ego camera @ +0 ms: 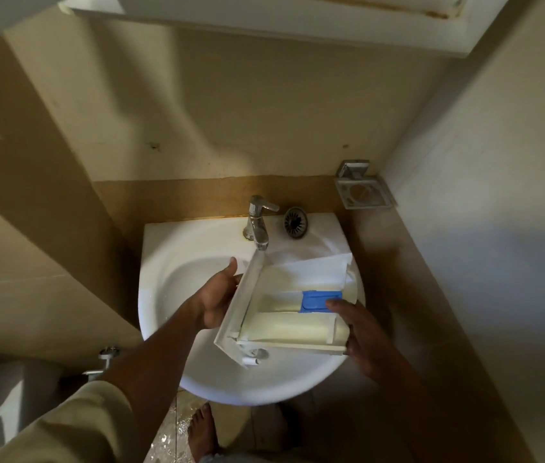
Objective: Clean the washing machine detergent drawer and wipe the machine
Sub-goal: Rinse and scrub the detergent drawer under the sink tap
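Observation:
A white detergent drawer (284, 329) with yellowed compartments and a blue insert (318, 300) is held level over a white basin (171, 289), just below the chrome tap (258, 225). My left hand (216, 300) grips the drawer's front panel from the left. My right hand (361, 332) holds the drawer's rear right end, fingertips touching the blue insert. No water is visibly running from the tap. The washing machine is out of view.
A metal drain strainer (295, 222) lies on the basin's back ledge. A chrome soap holder (363, 192) is fixed to the wall at right. A wall valve (105, 359) sits lower left. My bare foot (202, 432) stands on the wet floor below.

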### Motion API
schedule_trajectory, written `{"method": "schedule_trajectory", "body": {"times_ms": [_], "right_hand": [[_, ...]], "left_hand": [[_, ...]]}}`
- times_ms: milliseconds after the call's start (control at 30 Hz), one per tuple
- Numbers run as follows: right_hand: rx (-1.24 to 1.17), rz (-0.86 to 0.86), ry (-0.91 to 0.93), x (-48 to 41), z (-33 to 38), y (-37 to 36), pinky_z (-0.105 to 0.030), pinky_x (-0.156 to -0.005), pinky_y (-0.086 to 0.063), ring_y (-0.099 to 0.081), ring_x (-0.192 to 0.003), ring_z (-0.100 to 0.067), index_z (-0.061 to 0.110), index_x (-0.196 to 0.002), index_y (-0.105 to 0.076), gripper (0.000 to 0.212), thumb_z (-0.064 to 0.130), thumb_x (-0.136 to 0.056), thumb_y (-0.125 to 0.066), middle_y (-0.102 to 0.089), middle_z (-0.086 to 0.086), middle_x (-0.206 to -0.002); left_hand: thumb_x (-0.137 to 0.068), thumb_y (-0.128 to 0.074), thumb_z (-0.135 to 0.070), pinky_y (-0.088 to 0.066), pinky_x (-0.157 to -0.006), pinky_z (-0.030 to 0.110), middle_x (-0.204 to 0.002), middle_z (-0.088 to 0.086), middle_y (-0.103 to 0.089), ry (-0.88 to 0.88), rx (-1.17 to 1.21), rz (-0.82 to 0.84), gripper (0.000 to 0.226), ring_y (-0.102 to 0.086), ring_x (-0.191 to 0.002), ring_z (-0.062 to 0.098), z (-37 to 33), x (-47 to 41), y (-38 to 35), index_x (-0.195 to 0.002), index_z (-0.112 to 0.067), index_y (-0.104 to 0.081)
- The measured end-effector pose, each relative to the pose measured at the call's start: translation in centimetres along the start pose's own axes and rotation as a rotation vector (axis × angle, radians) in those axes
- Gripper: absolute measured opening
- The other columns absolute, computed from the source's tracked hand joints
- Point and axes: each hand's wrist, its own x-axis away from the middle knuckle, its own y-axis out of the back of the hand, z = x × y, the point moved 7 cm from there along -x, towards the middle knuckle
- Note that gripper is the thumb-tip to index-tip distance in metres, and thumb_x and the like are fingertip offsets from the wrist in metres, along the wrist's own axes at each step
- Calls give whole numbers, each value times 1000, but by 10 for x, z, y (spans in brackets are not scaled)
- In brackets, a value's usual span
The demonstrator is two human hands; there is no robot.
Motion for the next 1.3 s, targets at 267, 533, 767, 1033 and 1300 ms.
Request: {"method": "schedule_trajectory", "body": {"times_ms": [267, 533, 767, 1033, 1300], "right_hand": [[-235, 271, -244, -22, -37, -16, -41, -83, -52, -70, -96, -34, 10, -125, -64, 74, 39, -61, -85, -68, -21, -120], [36, 259, -342, -61, -50, -17, -45, -87, -56, -68, -93, -30, 8, -123, -61, 51, 33, -81, -74, -71, -16, -101], [370, 329, -131, -80, -41, -45, -44, -102, -48, -67, -108, -24, 25, -122, -66, 60, 64, -76, -70, -73, -2, -115], [124, -18, 177, -96, 33, -77, -25, -77, -52, -67, -86, -18, 10, -96, -70, 13, 17, -95, -59, -72, -8, -95], [-819, 251, -468, -138, -1, -159, -29, -76, -55, -60, -78, -23, -4, -86, -62, 30, 4, -101, -38, -65, -17, -67]], "left_hand": [[-104, -35, -53, -60, -58, 33, -85, 14, -75, -84, -25, -48, 63, -73, -65, 24, 12, 24, -1, -86, -13, -80], [-79, -44, -87, -51, -92, 47, -113, 19, -68, -164, -155, -516, 78, -63, -106, 38, 10, 44, 33, -106, -16, -65], [-83, -46, -83, -53, -99, 56, -109, 17, -74, -190, 98, -675, 80, -68, -106, 38, 44, 56, 72, -120, -16, -68], [-96, -43, -67, -55, -93, 55, -103, 22, -70, -197, 289, -868, 66, -67, -95, 39, 74, 56, 51, -116, -7, -65], [-101, -36, -61, -50, -92, 47, -103, 11, -67, -232, 278, -938, 56, -63, -91, 27, 73, 52, 59, -122, -15, -60]]}}
